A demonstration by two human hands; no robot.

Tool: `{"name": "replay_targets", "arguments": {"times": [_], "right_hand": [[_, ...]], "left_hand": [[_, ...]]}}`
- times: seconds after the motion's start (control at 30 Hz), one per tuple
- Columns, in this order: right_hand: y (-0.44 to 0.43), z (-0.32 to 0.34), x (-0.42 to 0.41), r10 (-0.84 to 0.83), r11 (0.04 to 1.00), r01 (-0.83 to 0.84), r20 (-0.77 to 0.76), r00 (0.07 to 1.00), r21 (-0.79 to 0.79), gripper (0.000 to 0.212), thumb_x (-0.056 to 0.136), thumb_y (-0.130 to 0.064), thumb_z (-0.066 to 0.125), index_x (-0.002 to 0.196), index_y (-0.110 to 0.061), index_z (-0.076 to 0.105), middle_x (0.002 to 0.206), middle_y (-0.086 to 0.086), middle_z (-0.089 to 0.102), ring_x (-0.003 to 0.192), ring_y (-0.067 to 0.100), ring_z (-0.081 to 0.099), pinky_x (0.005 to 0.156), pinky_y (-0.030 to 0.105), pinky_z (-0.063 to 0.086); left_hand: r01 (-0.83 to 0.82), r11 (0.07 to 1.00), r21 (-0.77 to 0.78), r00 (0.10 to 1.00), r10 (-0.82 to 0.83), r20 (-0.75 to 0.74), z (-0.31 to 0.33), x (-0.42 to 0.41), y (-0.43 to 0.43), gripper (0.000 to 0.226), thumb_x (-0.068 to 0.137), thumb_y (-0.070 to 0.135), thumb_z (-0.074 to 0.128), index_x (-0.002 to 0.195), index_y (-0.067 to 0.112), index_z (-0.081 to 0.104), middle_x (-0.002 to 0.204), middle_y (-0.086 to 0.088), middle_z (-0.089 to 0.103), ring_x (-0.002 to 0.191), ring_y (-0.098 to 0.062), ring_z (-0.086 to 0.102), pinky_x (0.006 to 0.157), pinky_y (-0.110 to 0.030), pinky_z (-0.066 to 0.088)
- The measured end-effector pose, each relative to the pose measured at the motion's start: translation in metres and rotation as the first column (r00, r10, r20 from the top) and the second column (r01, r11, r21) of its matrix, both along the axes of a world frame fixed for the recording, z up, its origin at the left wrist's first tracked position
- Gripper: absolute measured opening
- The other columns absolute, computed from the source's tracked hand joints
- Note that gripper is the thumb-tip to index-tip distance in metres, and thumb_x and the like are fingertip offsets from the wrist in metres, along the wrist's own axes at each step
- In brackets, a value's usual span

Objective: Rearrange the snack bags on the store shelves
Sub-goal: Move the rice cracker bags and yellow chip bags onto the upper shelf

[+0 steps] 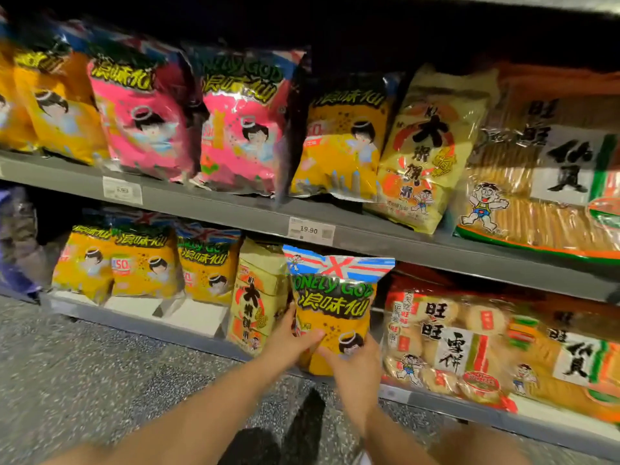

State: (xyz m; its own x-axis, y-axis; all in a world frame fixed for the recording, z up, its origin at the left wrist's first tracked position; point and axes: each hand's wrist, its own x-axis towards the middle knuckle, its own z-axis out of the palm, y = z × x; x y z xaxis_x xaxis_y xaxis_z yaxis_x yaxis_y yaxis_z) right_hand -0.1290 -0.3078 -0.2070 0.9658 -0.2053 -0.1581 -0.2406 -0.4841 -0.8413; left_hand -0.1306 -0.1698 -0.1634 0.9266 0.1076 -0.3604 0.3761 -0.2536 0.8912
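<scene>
So the person had both hands on one yellow bag (335,307) down at the lower shelf (134,322). The left hand (292,344) had its grip clamped on the bag's left edge with the thumb across the front, and the right hand (355,367) was pinching the bottom right corner. The bag was upright with its front facing out, sitting in the gap between a pale rice cracker bag (255,297) and a red-topped pack of round crackers (446,337). My guess is the two-handed hold was to keep a puffy, slippery bag square while it got slotted in or pulled out, and I honestly couldn't tell which. It looked like the odd one out there, since its matching yellow bags (144,263) stood well apart further left on the same shelf. The print was readable: "LONELY GOD" in green, 浪味仙 in yellow under it, and a flag pattern on top. The pink bags (241,129) on the upper shelf (235,213) carried the same name. A price tag (310,230) on that shelf's edge read 19.90.
</scene>
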Motion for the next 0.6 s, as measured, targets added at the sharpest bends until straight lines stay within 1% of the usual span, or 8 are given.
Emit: {"name": "replay_targets", "arguments": {"times": [0.03,0.1,0.23,0.33,0.4,0.47,0.53,0.6], "right_hand": [[-0.007,-0.014,0.007,-0.036,0.999,0.036,-0.004,0.999,0.001,0.100,0.039,-0.079,0.068,0.118,-0.020,0.053,0.111,-0.001,0.063,0.106,0.023,0.058,0.085,0.042,0.050],[-0.013,-0.016,0.010,-0.095,0.995,0.095,-0.016,0.995,0.023,0.103,0.036,-0.080,0.069,0.118,-0.020,0.051,0.109,-0.001,0.064,0.104,0.025,0.058,0.084,0.043,0.050],[-0.016,0.000,0.015,-0.103,0.992,0.102,0.020,0.994,0.078,0.086,0.054,-0.050,0.085,0.125,-0.020,0.047,0.114,-0.003,0.060,0.110,0.023,0.054,0.093,0.040,0.043],[-0.016,-0.004,0.029,-0.131,0.988,0.127,0.046,0.990,0.093,0.076,0.066,-0.034,0.084,0.129,-0.014,0.047,0.115,-0.003,0.057,0.111,0.019,0.052,0.092,0.029,0.036],[-0.014,-0.006,0.036,-0.169,0.983,0.167,0.018,0.986,0.074,0.074,0.071,-0.041,0.079,0.130,-0.010,0.047,0.124,0.007,0.058,0.118,0.027,0.051,0.096,0.036,0.037],[-0.013,-0.010,0.041,-0.188,0.980,0.187,0.008,0.982,0.073,0.075,0.073,-0.045,0.074,0.133,-0.009,0.045,0.129,0.010,0.055,0.122,0.031,0.048,0.097,0.038,0.037],[-0.012,-0.017,0.045,-0.197,0.974,0.191,0.036,0.980,0.125,0.066,0.079,-0.037,0.073,0.132,-0.011,0.045,0.126,0.007,0.057,0.120,0.028,0.051,0.095,0.037,0.040],[-0.013,-0.024,0.047,-0.203,0.967,0.195,0.033,0.979,0.165,0.061,0.082,-0.034,0.069,0.133,-0.011,0.044,0.126,0.003,0.057,0.119,0.024,0.053,0.095,0.040,0.044]], "left_hand": [[0.032,0.999,-0.042,0.999,-0.033,-0.018,-0.008,0.007,-0.005,0.089,0.065,0.059,0.074,0.138,0.038,0.028,0.129,0.013,0.050,0.120,-0.017,0.050,0.102,-0.040,0.041],[0.068,0.992,-0.105,0.996,-0.075,-0.057,-0.023,0.021,-0.011,0.108,0.053,0.068,0.077,0.143,0.037,0.026,0.132,0.009,0.054,0.120,-0.020,0.053,0.101,-0.047,0.043],[0.070,0.990,-0.125,0.994,-0.080,-0.074,-0.036,0.045,-0.019,0.126,0.041,0.073,0.076,0.146,0.036,0.019,0.140,0.006,0.046,0.125,-0.021,0.049,0.105,-0.047,0.040],[0.072,0.988,-0.137,0.995,-0.081,-0.064,-0.038,0.057,-0.023,0.098,0.063,0.058,0.076,0.144,0.038,0.023,0.130,0.014,0.047,0.121,-0.015,0.050,0.102,-0.038,0.042],[0.073,0.987,-0.142,0.995,-0.081,-0.057,-0.044,0.066,-0.024,0.079,0.077,0.044,0.070,0.143,0.036,0.027,0.124,0.013,0.050,0.114,-0.012,0.052,0.090,-0.028,0.043],[0.074,0.987,-0.143,0.995,-0.083,-0.054,-0.049,0.074,-0.025,0.076,0.079,0.049,0.066,0.143,0.037,0.027,0.129,0.012,0.050,0.115,-0.011,0.051,0.089,-0.028,0.040],[0.074,0.988,-0.135,0.995,-0.082,-0.050,-0.054,0.082,-0.026,0.075,0.077,0.062,0.059,0.143,0.040,0.029,0.137,0.011,0.048,0.122,-0.014,0.048,0.099,-0.036,0.039],[0.053,0.987,-0.151,0.996,-0.063,-0.066,-0.057,0.093,-0.029,0.064,0.086,0.060,0.048,0.144,0.038,0.028,0.141,0.010,0.043,0.128,-0.018,0.042,0.101,-0.035,0.035]]}}
